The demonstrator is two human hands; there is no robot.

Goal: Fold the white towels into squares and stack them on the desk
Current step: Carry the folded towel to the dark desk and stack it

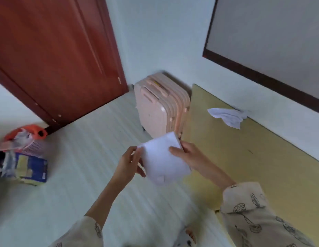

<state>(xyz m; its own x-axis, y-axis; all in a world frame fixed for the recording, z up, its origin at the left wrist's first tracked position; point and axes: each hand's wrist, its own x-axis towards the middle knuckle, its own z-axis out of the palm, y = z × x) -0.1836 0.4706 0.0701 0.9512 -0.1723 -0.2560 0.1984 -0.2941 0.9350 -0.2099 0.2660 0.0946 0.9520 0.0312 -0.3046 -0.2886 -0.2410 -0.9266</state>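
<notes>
A folded white towel (164, 161) hangs in the air in front of me, roughly square, held between both hands above the floor. My left hand (128, 163) pinches its left edge near the upper corner. On the towel's right side, my right hand (187, 155) grips it with the thumb on the front face. A second white towel (228, 116) lies crumpled and unfolded on the yellow desk top (235, 157), against the wall at the right.
A pink ribbed suitcase (160, 106) stands beside the desk's far left corner. A red-brown door (57, 56) fills the upper left. A pink basket (32, 147) with orange and blue items sits on the pale floor at the left.
</notes>
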